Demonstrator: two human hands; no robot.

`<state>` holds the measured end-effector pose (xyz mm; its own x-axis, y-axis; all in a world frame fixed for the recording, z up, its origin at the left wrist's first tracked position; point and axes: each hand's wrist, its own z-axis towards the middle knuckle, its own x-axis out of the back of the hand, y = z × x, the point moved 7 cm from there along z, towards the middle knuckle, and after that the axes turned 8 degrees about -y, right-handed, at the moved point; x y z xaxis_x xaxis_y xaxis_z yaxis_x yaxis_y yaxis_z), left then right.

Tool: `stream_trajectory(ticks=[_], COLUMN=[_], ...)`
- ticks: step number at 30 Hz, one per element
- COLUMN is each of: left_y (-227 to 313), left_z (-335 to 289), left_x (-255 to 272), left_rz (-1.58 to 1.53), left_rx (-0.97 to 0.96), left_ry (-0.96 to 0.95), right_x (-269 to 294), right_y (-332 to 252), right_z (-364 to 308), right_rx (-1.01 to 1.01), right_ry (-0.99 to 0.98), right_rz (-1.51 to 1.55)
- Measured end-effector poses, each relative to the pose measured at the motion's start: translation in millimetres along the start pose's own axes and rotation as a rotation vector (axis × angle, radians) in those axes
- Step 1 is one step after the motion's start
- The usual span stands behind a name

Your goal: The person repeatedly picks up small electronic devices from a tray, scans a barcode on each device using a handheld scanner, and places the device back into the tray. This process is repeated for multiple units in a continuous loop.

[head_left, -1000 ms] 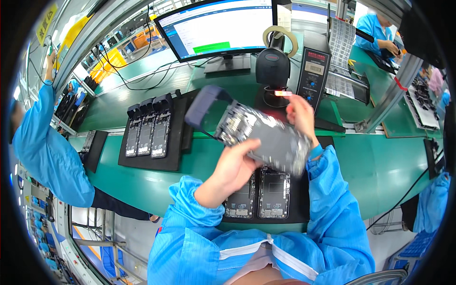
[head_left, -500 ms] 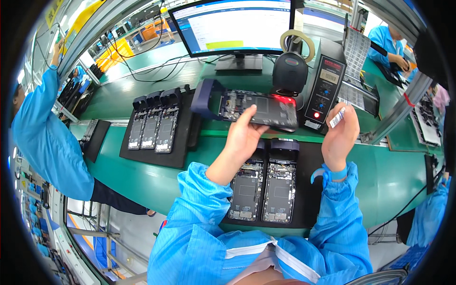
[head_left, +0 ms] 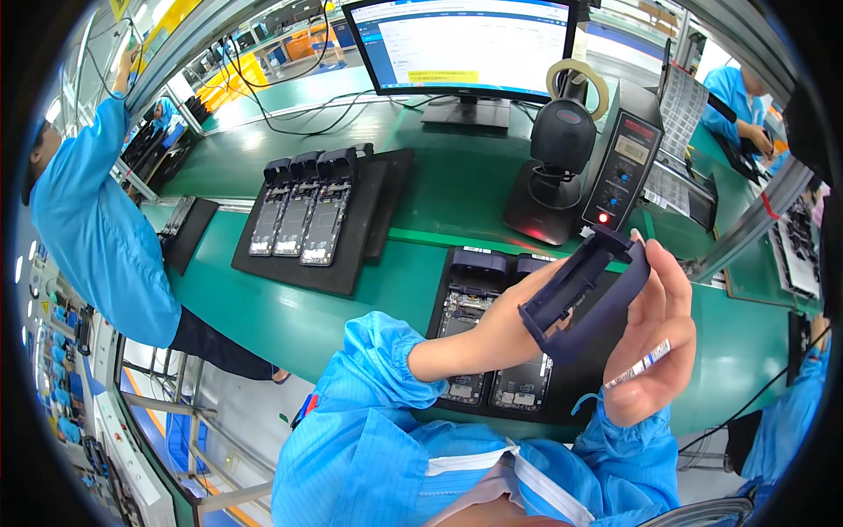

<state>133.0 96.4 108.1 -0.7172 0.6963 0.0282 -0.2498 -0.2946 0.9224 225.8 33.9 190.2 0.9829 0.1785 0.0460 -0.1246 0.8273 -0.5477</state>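
The shell (head_left: 593,312) is held tilted above the mat (head_left: 571,395), over its right part, near the bench (head_left: 391,285)'s near edge. It looks light, stiff and fairly smooth, so it may slip; any boards attached would be fragile, making its outer walls the safer hold. The left hand (head_left: 500,329) is clamped on the shell from the left, its fingertips partly hidden behind it. The right hand (head_left: 654,342) is curled at the shell's right end, index tip by the upper corner; whether it grips, I cannot tell. The label (head_left: 638,364), probably thin and easily creased, lies across its fingers, apart from the shell.
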Motion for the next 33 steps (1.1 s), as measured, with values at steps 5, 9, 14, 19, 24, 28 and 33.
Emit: stream_trajectory(ticks=[5,9,14,19,24,28,33], left_y=[-8,-13,-11,-8,-1,15,19], left_z=[1,-3,-3,-2,-1,-1,-12], left_x=[3,7,6,5,6,3,0], left_rz=[-0.038,-0.012,0.002,0.167,0.224,0.379,0.27], left_rx=[0.106,0.134,0.138,0.142,0.114,-0.078,-0.261], left_ry=[-0.037,0.015,0.013,-0.015,-0.032,-0.053,-0.125], right_x=[4,4,6,3,-1,-8,-17], right_y=[4,3,1,-5,3,-12,-16], right_z=[4,8,9,9,8,6,10], right_rx=[-0.07,0.013,0.047,0.069,-0.232,0.154,0.323], right_ry=[0.026,-0.022,-0.065,-0.081,-0.034,-0.188,-0.183], right_rz=[-0.017,0.012,-0.069,-0.202,-0.116,-0.687,-0.99])
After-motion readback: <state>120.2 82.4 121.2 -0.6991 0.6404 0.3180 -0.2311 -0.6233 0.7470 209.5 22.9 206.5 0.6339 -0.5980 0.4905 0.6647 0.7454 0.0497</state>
